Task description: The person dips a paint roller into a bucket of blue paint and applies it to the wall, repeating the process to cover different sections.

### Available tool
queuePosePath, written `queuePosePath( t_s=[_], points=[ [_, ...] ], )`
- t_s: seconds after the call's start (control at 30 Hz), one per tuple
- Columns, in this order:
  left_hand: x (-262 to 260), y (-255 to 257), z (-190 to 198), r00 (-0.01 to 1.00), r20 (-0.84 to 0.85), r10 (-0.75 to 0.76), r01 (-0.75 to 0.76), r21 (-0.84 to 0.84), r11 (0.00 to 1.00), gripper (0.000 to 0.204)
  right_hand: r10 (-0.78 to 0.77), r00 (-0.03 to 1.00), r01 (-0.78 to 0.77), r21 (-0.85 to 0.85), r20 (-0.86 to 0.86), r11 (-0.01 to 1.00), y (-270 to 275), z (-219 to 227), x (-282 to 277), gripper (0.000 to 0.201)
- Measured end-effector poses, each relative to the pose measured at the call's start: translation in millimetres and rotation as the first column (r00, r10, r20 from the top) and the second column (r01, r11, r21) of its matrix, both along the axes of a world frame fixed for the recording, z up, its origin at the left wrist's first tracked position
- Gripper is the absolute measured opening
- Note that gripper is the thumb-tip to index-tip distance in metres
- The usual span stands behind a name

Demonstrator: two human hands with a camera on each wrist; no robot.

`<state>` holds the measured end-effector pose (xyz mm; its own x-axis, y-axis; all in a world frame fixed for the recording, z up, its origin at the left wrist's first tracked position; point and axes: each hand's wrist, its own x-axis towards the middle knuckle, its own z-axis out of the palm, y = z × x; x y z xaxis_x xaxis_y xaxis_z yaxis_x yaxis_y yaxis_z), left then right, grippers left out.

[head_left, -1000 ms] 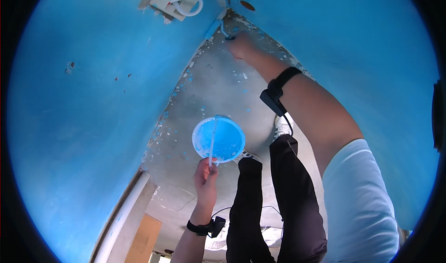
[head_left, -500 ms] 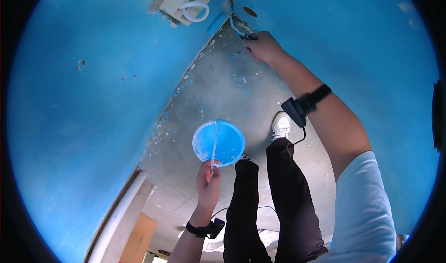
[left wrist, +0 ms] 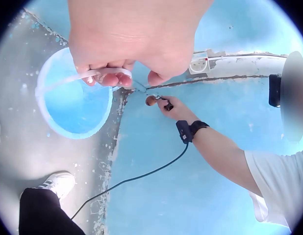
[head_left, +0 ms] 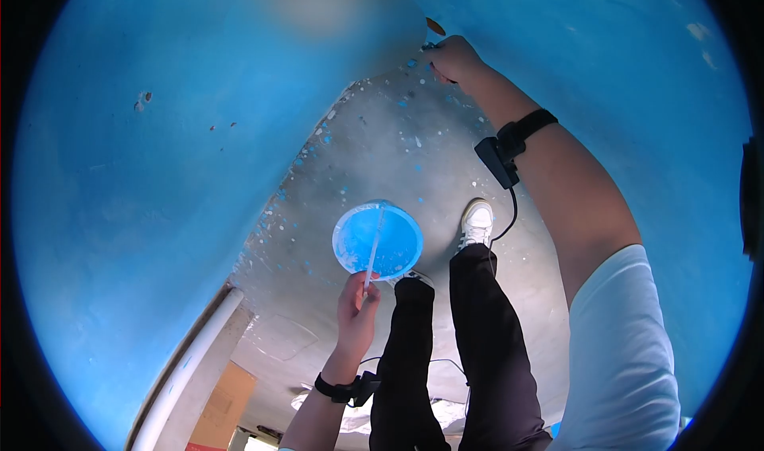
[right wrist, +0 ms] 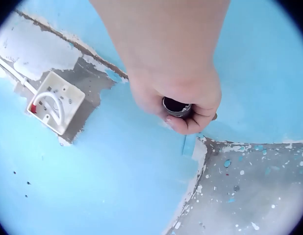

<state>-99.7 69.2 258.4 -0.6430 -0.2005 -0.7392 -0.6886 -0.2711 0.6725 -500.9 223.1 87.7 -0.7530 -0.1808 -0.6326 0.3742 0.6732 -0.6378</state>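
My left hand (head_left: pixel 358 304) grips the thin white handle (head_left: pixel 372 252) of a round blue paint bucket (head_left: pixel 402 244), which hangs above the spattered floor; in the left wrist view its fingers (left wrist: pixel 110 78) curl round that handle (left wrist: pixel 68 81). My right hand (head_left: pixel 452 57) reaches up to the corner of the blue walls, gripping the dark handle (right wrist: pixel 176 106) of a small paint roller. The roller's blue sleeve (right wrist: pixel 189 145) lies against the wall just under the hand. Most of the tool is hidden by the fingers.
Blue-painted walls (head_left: pixel 119 172) meet at a corner above a grey floor (head_left: pixel 374 148) flecked with paint. A bare socket box (right wrist: pixel 56 103) sits in an unpainted patch. A white pipe (head_left: pixel 183 363) and cardboard (head_left: pixel 223 403) lie low at the left. My legs and white shoe (head_left: pixel 477 222) stand beside the bucket.
My right hand has moved the roller up and right along the wall corner. The socket box has left the head view. The left hand and bucket have barely shifted.
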Motion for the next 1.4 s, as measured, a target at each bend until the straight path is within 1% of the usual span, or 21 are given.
queuePosePath(
  t_s=[0.1,0.17,0.27,0.3,0.37,0.43,0.5,0.57,0.6,0.63,0.67,0.7,0.77,0.8,0.87,1.0,1.07,1.13,1.3,1.37,1.4],
  points=[
    [-5,0,4,1.0,0.017,0.014,-0.014,0.015,1.0,0.022,-0.057,0.998,0.057,-0.033,0.026,0.998,8,36,13,0.032],
    [-7,1,4,1.0,0.014,0.02,-0.02,0.022,1.0,0.022,0.049,0.989,-0.048,0.014,-0.141,0.999,17,57,22,0.029],
    [-6,1,9,0.998,0.049,0.037,-0.041,0.073,0.997,0.021,0.116,0.975,-0.11,0.046,-0.188,0.993,13,100,38,0.03],
    [-8,1,11,0.999,0.027,0.035,-0.036,0.046,0.998,0.021,0.118,0.975,-0.111,0.048,-0.188,0.993,12,98,36,0.03],
    [-8,-3,12,0.999,0.005,0.032,-0.032,0.015,0.999,0.021,-0.002,0.99,0.0,-0.02,-0.14,1.0,8,86,40,0.03],
    [-2,-7,12,0.999,0.042,-0.022,0.02,0.052,0.998,0.024,-0.001,0.987,0.003,0.013,-0.159,1.0,3,62,34,0.03],
    [1,-7,7,1.0,0.012,0.0,-0.001,0.068,0.998,0.024,0.009,0.982,-0.003,0.032,-0.19,0.999,-8,32,19,0.03],
    [2,-5,8,1.0,0.026,0.008,-0.01,0.084,0.996,0.024,-0.067,0.99,0.067,0.003,-0.124,0.998,-11,0,18,0.031],
    [0,-4,9,0.999,0.03,0.015,-0.017,0.08,0.997,0.024,-0.061,0.991,0.061,-0.001,-0.12,0.998,-9,-15,15,0.031],
    [-1,-2,10,1.0,0.021,0.007,-0.008,0.073,0.997,0.024,-0.101,0.994,0.099,-0.053,-0.035,0.994,-5,-31,12,0.032],
    [-2,-2,10,1.0,0.008,-0.003,0.003,0.063,0.998,0.024,-0.139,0.989,0.144,-0.103,0.047,0.984,-8,-31,10,0.032],
    [-3,-2,9,1.0,0.011,0.003,-0.003,0.06,0.998,0.024,-0.133,0.99,0.138,-0.105,0.051,0.985,-10,-30,11,0.032],
    [-3,2,10,0.999,0.024,0.034,-0.036,0.069,0.997,0.024,-0.007,0.999,0.008,-0.034,0.04,0.999,-8,-25,15,0.03],
    [-4,1,6,0.999,0.014,0.043,-0.043,0.062,0.997,0.024,0.002,1.0,-0.001,-0.041,0.03,0.999,-9,-22,10,0.03],
    [2,2,3,1.0,0.005,0.026,-0.027,0.078,0.997,0.024,-0.164,0.952,0.236,-0.279,0.257,0.931,6,-17,15,0.028],
    [-5,4,10,0.999,0.029,0.038,-0.039,0.053,0.998,0.024,-0.164,0.949,0.236,-0.265,0.269,0.935,-1,-11,31,0.028],
    [-5,2,12,0.997,0.049,0.055,-0.059,0.082,0.995,0.023,-0.082,0.953,0.168,-0.284,0.291,0.944,-8,-3,36,0.026],
    [-3,1,11,0.998,0.043,0.051,-0.054,0.081,0.995,0.023,-0.096,0.963,0.164,-0.264,0.253,0.951,-14,-3,28,0.028],
    [0,-4,9,0.999,0.044,0.021,-0.023,0.039,0.999,0.023,-0.059,0.988,0.089,-0.214,0.14,0.973,-27,-52,9,0.032],
    [5,-4,2,1.0,0.024,0.009,-0.01,0.056,0.998,0.026,-0.146,0.974,0.162,-0.084,0.173,0.983,-33,-74,-2,0.035],
    [6,-4,1,1.0,0.024,0.016,-0.017,0.049,0.999,0.026,-0.138,0.975,0.155,-0.09,0.174,0.984,-33,-78,-4,0.035]
  ],
)
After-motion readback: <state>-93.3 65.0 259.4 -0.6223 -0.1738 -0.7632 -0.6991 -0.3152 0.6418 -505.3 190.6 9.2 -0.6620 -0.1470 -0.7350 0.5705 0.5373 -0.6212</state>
